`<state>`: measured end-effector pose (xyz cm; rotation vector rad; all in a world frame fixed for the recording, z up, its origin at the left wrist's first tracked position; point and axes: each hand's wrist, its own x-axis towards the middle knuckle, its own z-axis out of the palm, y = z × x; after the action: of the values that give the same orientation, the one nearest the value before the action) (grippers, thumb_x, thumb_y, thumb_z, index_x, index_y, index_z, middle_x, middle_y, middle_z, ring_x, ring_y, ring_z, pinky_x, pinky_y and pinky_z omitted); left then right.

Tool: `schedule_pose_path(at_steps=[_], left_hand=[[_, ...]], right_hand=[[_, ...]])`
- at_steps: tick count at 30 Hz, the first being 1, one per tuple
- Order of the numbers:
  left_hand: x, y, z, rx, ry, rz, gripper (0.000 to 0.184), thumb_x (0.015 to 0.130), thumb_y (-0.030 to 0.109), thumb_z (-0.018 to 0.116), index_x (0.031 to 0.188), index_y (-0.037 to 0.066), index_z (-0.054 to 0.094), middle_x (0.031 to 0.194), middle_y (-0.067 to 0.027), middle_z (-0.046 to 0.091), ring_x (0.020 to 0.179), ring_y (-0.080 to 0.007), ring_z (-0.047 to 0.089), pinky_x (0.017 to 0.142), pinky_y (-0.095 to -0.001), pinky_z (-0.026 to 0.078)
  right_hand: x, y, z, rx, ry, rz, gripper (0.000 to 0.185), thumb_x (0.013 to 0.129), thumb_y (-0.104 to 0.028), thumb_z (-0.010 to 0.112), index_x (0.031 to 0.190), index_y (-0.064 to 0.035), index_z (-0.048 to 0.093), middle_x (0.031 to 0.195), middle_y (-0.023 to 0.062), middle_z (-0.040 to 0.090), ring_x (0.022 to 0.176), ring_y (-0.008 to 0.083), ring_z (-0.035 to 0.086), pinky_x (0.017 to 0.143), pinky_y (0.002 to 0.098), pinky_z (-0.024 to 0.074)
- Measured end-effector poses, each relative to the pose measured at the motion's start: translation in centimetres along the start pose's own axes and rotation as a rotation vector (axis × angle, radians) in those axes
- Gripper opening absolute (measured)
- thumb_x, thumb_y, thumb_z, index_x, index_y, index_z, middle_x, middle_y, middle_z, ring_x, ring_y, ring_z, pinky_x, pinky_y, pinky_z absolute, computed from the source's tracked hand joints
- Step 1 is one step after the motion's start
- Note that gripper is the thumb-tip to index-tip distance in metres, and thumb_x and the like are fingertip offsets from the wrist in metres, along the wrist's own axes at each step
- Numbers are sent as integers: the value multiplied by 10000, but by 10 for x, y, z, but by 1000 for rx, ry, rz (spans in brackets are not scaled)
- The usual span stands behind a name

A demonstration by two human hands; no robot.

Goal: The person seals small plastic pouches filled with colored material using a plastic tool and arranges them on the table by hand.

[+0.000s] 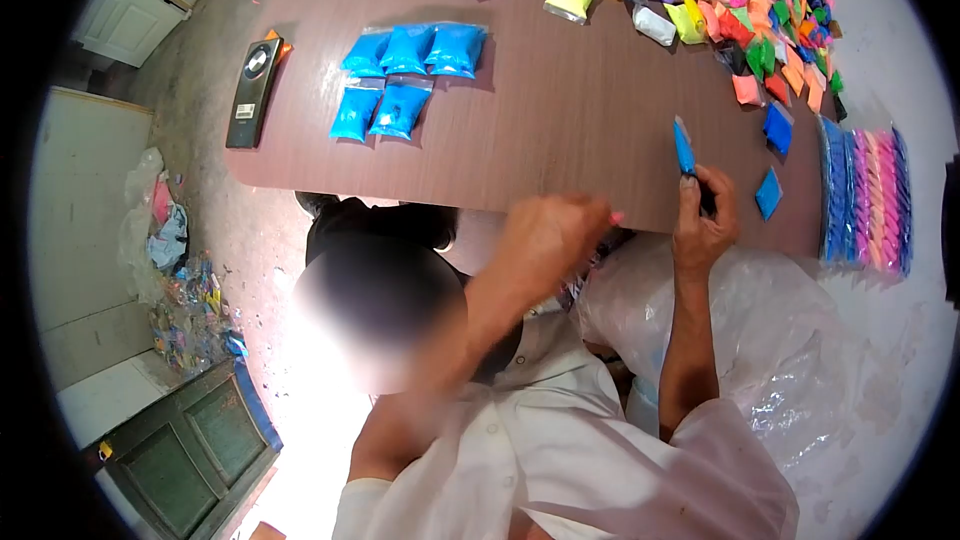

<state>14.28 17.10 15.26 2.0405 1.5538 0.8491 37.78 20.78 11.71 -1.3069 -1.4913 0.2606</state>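
Observation:
My right hand is closed on a blue packet, which stands nearly upright in its fingers, seen edge-on above the table's front edge. A dark patch shows inside that grip; what it is, I cannot make out. My left hand is curled shut at the table edge, left of the right hand. A small pink thing pokes out by its fingertips, its kind unclear. Right of my right hand lie a blue packet and another blue packet. Several larger clear bags with blue filling lie in two rows further left.
A heap of small multicoloured packets covers the table's far right. A black phone lies at the left edge of the brown table. Twisted blue and pink strips in plastic are at the right; clear plastic sheeting bulges below.

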Motion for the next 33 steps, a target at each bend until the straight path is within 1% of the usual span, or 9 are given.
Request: schedule_pose_path(at_steps=[3, 7, 12, 18, 22, 26, 27, 29, 33], left_hand=[[-7, 10, 0, -219, -2, 111, 155, 953, 196, 759, 918, 49, 727, 767, -159, 688, 661, -344, 683, 627, -438, 527], [-17, -25, -42, -249, 208, -375, 138, 979, 140, 747, 1060, 28, 758, 783, -131, 711, 669, -119, 671, 626, -327, 524], [-19, -60, -55, 74, 366, -318, 106, 976, 113, 724, 1046, 41, 756, 842, -151, 749, 720, -228, 744, 667, -332, 558], [-34, 10, 2, -159, -63, 64, 132, 887, 99, 731, 1015, 69, 748, 888, -175, 722, 806, -396, 710, 674, -480, 556], [-40, 18, 1, -242, -16, 63, 115, 920, 128, 762, 1002, 47, 753, 824, -172, 714, 701, -344, 703, 626, -436, 542], [-42, -18, -42, -172, 279, -352, 134, 977, 152, 774, 982, 19, 762, 665, -90, 640, 602, -76, 597, 564, -268, 477], [-39, -23, -55, -171, 310, -487, 127, 982, 136, 752, 1012, 13, 756, 704, -103, 685, 617, -105, 633, 584, -280, 498], [-31, -48, -63, 30, 465, -378, 144, 964, 129, 743, 1033, 4, 751, 773, -153, 735, 651, -227, 713, 619, -348, 536], [-23, -57, -53, 149, 406, -328, 109, 965, 174, 736, 982, 70, 763, 819, -150, 747, 722, -315, 739, 656, -386, 559]], right_hand=[[-2, 1, -4, -51, -8, -10, 143, 938, -7, 729, 1081, -1, 730, 1070, 98, 702, 939, 179, 671, 821, 307, 542], [-2, -4, -2, -7, 1, 27, 127, 957, -31, 723, 1081, -4, 722, 1069, 87, 702, 940, 161, 666, 809, 295, 536], [-2, 0, -2, 30, 7, 17, 122, 967, -52, 725, 1079, -5, 716, 1036, 65, 703, 886, 140, 658, 768, 276, 526], [-1, -6, -5, 47, 13, 125, 145, 988, -73, 723, 1101, 17, 718, 963, 3, 688, 844, 76, 607, 768, 235, 500], [2, -3, -8, 142, 83, 197, 208, 1017, -113, 704, 1179, 15, 690, 1013, 24, 691, 853, 85, 630, 756, 241, 521], [2, -22, -11, 369, 62, 417, 321, 1046, -113, 659, 1344, -1, 617, 1034, 27, 691, 838, 80, 655, 741, 227, 541], [0, -28, -8, 374, 61, 417, 321, 1046, -113, 659, 1344, -1, 617, 1034, 27, 691, 838, 80, 655, 741, 227, 541], [-4, -38, -1, 431, -46, 398, 376, 1053, -103, 639, 1415, -18, 585, 1014, 16, 690, 797, 61, 640, 698, 204, 512], [-3, -48, 14, 395, -87, 402, 397, 1055, -104, 634, 1440, -26, 575, 976, 3, 679, 762, 57, 625, 674, 198, 489]])
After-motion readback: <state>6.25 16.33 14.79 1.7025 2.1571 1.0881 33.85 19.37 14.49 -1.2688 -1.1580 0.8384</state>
